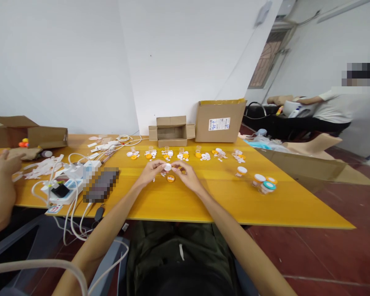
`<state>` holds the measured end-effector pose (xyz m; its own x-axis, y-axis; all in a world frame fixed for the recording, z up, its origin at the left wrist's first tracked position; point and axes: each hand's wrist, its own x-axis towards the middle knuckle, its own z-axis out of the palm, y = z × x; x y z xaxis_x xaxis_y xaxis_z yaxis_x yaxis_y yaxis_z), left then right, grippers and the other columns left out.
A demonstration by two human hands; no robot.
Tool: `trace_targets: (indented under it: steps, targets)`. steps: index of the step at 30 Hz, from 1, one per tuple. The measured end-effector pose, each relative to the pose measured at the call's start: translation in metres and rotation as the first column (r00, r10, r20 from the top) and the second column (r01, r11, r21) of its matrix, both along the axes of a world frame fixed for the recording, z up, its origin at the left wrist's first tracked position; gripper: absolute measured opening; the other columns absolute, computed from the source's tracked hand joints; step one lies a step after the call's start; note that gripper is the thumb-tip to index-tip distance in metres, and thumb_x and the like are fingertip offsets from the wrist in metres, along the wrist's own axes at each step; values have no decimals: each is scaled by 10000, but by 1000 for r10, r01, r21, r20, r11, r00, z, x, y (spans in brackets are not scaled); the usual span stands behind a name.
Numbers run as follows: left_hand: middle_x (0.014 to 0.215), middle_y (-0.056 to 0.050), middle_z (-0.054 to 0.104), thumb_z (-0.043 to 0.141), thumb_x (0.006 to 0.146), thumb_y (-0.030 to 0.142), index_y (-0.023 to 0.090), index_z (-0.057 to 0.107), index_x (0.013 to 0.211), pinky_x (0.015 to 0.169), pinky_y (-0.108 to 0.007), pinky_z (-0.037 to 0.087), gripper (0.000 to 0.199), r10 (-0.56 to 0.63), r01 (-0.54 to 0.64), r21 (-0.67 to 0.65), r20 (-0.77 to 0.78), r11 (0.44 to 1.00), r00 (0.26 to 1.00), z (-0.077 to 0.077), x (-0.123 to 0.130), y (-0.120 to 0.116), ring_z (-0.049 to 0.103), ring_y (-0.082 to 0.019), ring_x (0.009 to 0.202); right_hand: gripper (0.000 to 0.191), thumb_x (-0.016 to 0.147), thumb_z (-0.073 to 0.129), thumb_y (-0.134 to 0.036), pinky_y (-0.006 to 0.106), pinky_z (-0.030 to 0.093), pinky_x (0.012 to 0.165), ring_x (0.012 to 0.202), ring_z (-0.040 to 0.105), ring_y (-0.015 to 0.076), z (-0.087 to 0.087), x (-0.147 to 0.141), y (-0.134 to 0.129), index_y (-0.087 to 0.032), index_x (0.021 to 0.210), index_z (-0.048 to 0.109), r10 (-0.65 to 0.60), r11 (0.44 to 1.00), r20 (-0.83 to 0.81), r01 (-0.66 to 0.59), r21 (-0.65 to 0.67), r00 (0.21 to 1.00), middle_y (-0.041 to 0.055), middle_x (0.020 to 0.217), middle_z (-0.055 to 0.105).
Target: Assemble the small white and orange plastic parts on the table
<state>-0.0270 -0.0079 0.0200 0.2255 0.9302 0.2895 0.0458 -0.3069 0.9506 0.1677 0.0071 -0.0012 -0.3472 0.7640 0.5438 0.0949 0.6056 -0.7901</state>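
Observation:
Between my two hands, just above the table, is a small white round lid [167,167]. My left hand [150,172] pinches it from the left, and my right hand [186,176] has its fingertips on the right side. Something beneath the lid is too small to make out. Below my fingers an orange lid [170,179] lies on the wooden table [185,205]. Farther back, a row of small clear cups [181,151] stands among orange rings [198,155] and loose white pieces [206,156].
To the right stand several lidded clear jars, one with a teal lid [268,186]. Cardboard boxes [220,123] line the wall. A power strip [70,185], cables and a phone [101,185] lie left, near another person's arm [1,193]. Another person [336,107] sits far right.

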Motion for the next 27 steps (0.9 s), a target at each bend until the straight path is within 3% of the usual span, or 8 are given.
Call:
trace_targets:
  steps: [8,18,23,27]
  targets:
    - [812,-52,758,788,734,529,162,715,880,718,-291,564,402,-37,37,-1,-17,999,999,0,4,-2,704,-185,756,239,822,689,-468,308,472,760,848,627,199,-2,2,7,-229,814,691,44,991,-76,-53,-124,996,23,858,706]
    - [862,-53,769,744,783,455,169,751,899,717,-275,552,309,-11,23,99,-114,995,993,-5,4,-1,696,-180,771,369,749,740,-578,318,475,786,802,599,191,-2,5,9,-216,748,675,138,947,-140,-172,-272,980,14,787,683]
    - [926,-54,775,676,843,433,185,755,946,785,-298,547,280,38,-1,171,-218,985,975,-6,2,-1,694,-196,856,403,726,747,-605,296,461,727,750,574,173,-2,5,9,-209,746,678,124,941,-121,-156,-301,985,2,750,669]
    - [1027,-53,760,722,811,406,222,743,1024,932,-369,511,283,135,-27,277,-379,960,915,-4,1,-4,661,-229,980,417,716,749,-618,291,469,728,741,575,168,-3,7,10,-209,747,674,99,936,-121,-134,-327,988,-1,746,668]
